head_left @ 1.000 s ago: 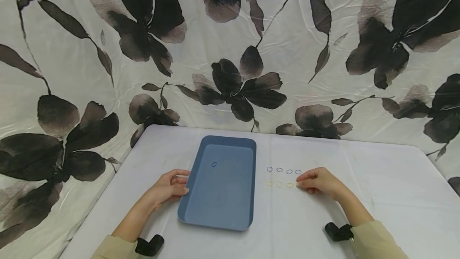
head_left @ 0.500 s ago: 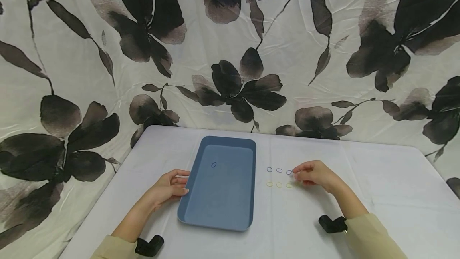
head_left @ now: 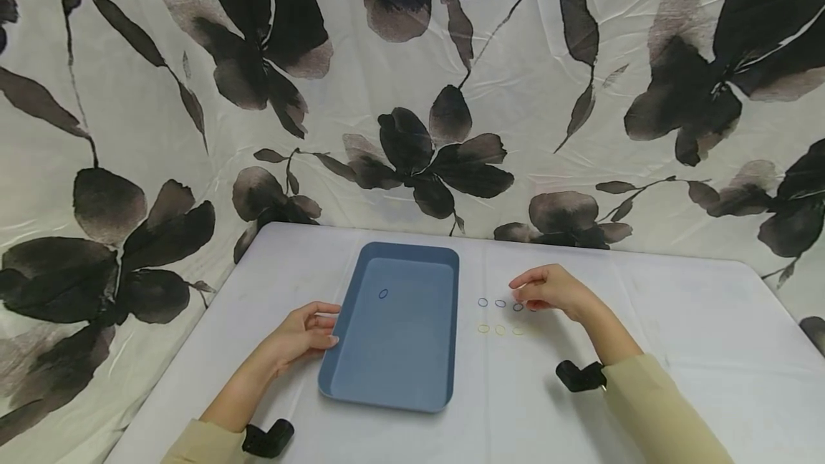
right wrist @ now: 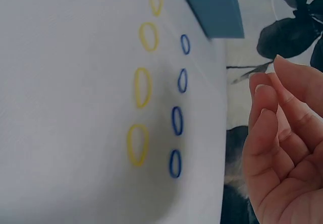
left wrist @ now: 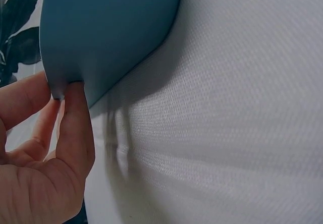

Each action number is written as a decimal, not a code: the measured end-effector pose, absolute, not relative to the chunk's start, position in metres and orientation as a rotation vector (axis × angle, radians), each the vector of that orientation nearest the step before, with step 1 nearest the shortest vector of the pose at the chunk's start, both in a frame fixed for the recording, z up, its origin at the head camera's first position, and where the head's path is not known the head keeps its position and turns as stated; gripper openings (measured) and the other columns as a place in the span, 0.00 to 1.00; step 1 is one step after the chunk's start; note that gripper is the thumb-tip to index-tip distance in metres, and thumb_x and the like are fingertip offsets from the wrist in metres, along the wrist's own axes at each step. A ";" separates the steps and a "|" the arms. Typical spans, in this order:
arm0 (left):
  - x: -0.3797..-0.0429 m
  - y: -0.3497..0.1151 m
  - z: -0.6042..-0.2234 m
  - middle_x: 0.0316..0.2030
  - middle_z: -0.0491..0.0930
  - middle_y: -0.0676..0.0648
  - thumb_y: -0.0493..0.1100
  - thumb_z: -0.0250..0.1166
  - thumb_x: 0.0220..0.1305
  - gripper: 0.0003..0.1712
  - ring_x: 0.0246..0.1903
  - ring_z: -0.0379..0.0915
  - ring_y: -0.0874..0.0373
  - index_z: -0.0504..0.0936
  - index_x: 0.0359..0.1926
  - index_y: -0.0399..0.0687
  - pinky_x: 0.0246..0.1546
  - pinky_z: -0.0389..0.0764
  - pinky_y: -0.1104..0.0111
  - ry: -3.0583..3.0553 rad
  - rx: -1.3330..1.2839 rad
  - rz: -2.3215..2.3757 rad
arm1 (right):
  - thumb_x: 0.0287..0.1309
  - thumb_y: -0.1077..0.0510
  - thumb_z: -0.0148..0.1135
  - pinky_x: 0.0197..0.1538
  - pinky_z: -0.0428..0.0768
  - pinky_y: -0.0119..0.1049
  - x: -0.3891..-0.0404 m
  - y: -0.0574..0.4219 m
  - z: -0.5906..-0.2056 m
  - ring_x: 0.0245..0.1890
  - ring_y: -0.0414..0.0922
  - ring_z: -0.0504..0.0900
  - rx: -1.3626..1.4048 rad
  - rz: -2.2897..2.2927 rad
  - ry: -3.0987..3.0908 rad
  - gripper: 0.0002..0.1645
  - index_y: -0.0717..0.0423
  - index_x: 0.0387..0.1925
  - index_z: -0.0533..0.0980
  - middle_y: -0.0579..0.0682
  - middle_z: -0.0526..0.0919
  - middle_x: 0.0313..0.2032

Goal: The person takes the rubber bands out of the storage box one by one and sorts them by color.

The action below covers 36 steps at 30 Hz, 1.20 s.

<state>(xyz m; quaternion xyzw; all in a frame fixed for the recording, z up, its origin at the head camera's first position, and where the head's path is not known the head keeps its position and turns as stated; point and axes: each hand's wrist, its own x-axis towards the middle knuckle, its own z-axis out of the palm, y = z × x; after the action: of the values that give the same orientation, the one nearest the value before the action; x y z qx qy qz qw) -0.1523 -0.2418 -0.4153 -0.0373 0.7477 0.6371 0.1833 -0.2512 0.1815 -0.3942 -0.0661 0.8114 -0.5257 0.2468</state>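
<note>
My left hand holds the left rim of a blue rectangular tray, thumb and fingers at its edge; the left wrist view shows this grip on the tray wall close up. Inside the tray lies one thin blue ring. Right of the tray, a row of several blue rings and a row of several yellow rings lie on the white cloth. My right hand hovers over the right end of the blue row, fingers loosely bent, with nothing visible between the fingertips.
A white cloth covers the table. Behind it hangs a pale curtain with dark flowers. A black wrist device sits under each forearm, the left one and the right one.
My right hand has risen from the right end of the yellow row and moved away and leftward, over the blue row. The left hand and the tray have stayed in place.
</note>
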 end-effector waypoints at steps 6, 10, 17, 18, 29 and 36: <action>-0.154 -0.242 -0.417 0.47 0.73 0.35 0.26 0.63 0.53 0.35 0.38 0.75 0.59 0.60 0.62 0.27 0.36 0.78 0.69 2.121 -0.107 1.788 | 0.54 0.62 0.64 0.36 0.79 0.37 -0.257 0.168 -0.385 0.27 0.41 0.78 -0.198 -1.430 2.214 0.22 0.73 0.48 0.75 0.48 0.83 0.29; -0.154 -0.242 -0.418 0.47 0.73 0.36 0.26 0.63 0.53 0.35 0.38 0.75 0.59 0.60 0.62 0.27 0.36 0.78 0.69 2.116 -0.101 1.791 | 0.54 0.62 0.64 0.38 0.79 0.38 -0.259 0.157 -0.384 0.28 0.42 0.79 -0.204 -1.425 2.211 0.21 0.72 0.48 0.75 0.48 0.84 0.31; -0.153 -0.245 -0.419 0.47 0.73 0.35 0.26 0.63 0.53 0.35 0.39 0.75 0.57 0.59 0.62 0.27 0.36 0.78 0.68 2.105 -0.090 1.797 | 0.54 0.63 0.64 0.39 0.79 0.39 -0.259 0.132 -0.378 0.29 0.44 0.80 -0.242 -1.427 2.184 0.20 0.72 0.47 0.76 0.51 0.84 0.32; -0.153 -0.245 -0.420 0.47 0.73 0.35 0.26 0.63 0.54 0.36 0.39 0.75 0.58 0.59 0.62 0.27 0.36 0.78 0.68 2.105 -0.087 1.796 | 0.54 0.63 0.63 0.38 0.79 0.38 -0.259 0.129 -0.377 0.28 0.43 0.79 -0.240 -1.422 2.186 0.20 0.71 0.47 0.76 0.50 0.84 0.31; -0.150 -0.248 -0.420 0.47 0.74 0.36 0.25 0.62 0.53 0.35 0.39 0.75 0.56 0.60 0.62 0.28 0.36 0.78 0.68 2.119 -0.106 1.798 | 0.53 0.66 0.62 0.31 0.78 0.34 -0.259 0.090 -0.371 0.24 0.41 0.78 -0.294 -1.448 2.163 0.16 0.70 0.44 0.78 0.48 0.84 0.28; -0.148 -0.250 -0.420 0.45 0.74 0.37 0.25 0.63 0.52 0.35 0.38 0.75 0.58 0.60 0.61 0.27 0.36 0.78 0.68 2.118 -0.086 1.794 | 0.51 0.65 0.65 0.31 0.77 0.33 -0.256 0.071 -0.374 0.23 0.40 0.76 -0.338 -1.458 2.156 0.16 0.70 0.42 0.79 0.46 0.81 0.23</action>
<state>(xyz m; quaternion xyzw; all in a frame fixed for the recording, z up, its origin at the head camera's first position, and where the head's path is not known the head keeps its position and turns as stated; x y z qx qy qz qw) -0.1484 -0.2500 -0.4201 -0.0306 0.7501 0.6353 0.1811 -0.2559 0.0708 -0.3735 -0.1246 0.7943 -0.5369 0.2557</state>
